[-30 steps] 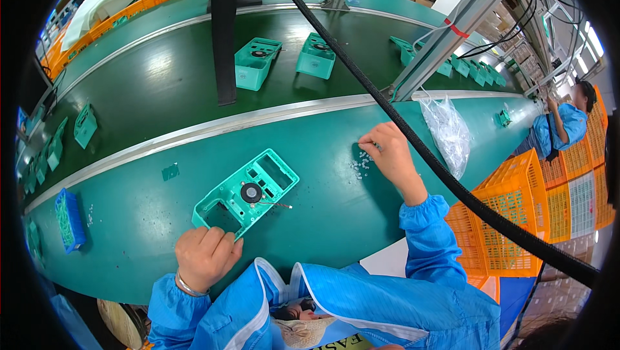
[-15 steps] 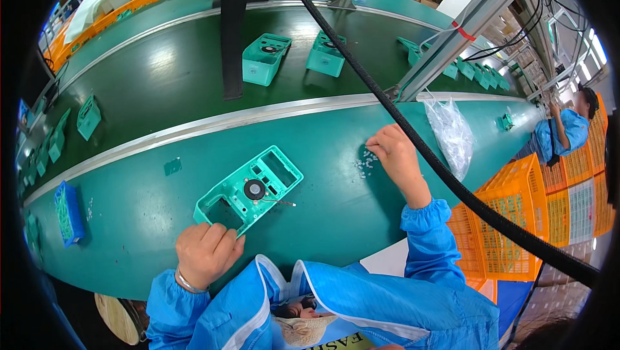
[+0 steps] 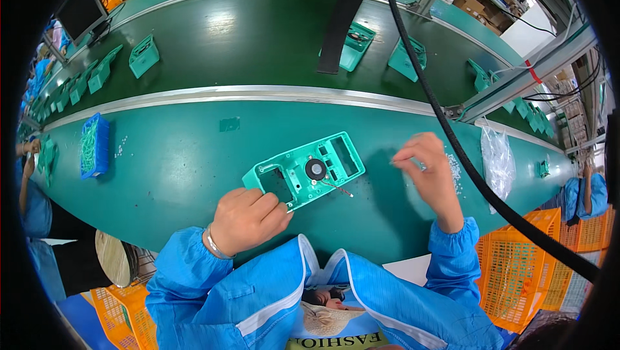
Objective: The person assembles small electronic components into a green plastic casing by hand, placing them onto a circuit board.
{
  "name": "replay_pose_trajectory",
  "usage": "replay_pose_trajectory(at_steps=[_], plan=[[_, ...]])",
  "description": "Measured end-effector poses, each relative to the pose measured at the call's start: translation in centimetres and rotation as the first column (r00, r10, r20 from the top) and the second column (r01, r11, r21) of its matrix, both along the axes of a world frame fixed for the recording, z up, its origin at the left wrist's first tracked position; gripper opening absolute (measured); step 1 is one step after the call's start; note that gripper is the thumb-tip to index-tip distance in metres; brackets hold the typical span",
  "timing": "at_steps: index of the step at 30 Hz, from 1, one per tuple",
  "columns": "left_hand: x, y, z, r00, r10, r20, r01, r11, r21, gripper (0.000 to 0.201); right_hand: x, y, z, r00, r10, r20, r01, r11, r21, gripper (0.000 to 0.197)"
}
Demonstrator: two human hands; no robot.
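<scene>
A green plastic housing (image 3: 299, 185) lies at a slant on the green bench in front of me. A round black speaker (image 3: 315, 169) sits in it, and a thin reddish wire (image 3: 337, 188) runs out over its near edge. My left hand (image 3: 248, 221) is closed on the housing's near left corner. To the right of the housing, my right hand (image 3: 426, 168) is raised above the bench. Its thumb and forefinger are pinched together on something too small to make out. Small clear pieces (image 3: 454, 172) lie scattered just beyond that hand.
A blue bin (image 3: 95, 146) of green parts stands at the left. Further green housings (image 3: 143, 56) rest on the dark conveyor (image 3: 258, 46) behind. A black cable (image 3: 445, 117) hangs across the right side, near a clear plastic bag (image 3: 497, 162). Orange crates (image 3: 516, 266) stand at the right.
My right hand has left the small clear pieces and come toward the housing, fingers pinched. The left hand keeps its grip on the housing. The whole view has turned.
</scene>
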State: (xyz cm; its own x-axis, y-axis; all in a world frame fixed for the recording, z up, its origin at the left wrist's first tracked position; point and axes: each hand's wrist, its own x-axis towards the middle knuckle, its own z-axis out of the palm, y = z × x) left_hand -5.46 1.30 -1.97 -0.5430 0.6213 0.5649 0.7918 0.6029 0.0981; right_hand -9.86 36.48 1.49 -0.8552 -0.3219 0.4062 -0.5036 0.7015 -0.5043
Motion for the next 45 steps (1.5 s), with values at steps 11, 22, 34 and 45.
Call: replay_pose_trajectory(at_steps=[11,22,34,45], plan=[[-0.3,-0.6,0.0,0.999,-0.028,-0.019,0.028,1.0,-0.004,0.02,-2.3,-8.7,-0.9,0.836,0.525,0.162,-0.53,0.848,-0.011,0.011],[-0.4,-0.5,-0.4,0.999,-0.037,-0.034,0.038,0.999,0.036,0.023,-2.1,-9.1,-0.6,0.833,0.536,0.133,-0.544,0.838,0.028,0.012],[-0.4,-0.7,-0.5,0.998,-0.047,-0.041,0.049,0.998,0.043,0.025,-1.8,-9.8,0.5,0.839,0.537,0.085,-0.544,0.829,0.134,0.012],[-0.2,-0.4,-0.8,0.999,-0.033,-0.025,0.034,0.998,0.047,0.018,-2.1,-9.5,-0.5,0.833,0.519,0.191,-0.538,0.841,0.06,0.009]])
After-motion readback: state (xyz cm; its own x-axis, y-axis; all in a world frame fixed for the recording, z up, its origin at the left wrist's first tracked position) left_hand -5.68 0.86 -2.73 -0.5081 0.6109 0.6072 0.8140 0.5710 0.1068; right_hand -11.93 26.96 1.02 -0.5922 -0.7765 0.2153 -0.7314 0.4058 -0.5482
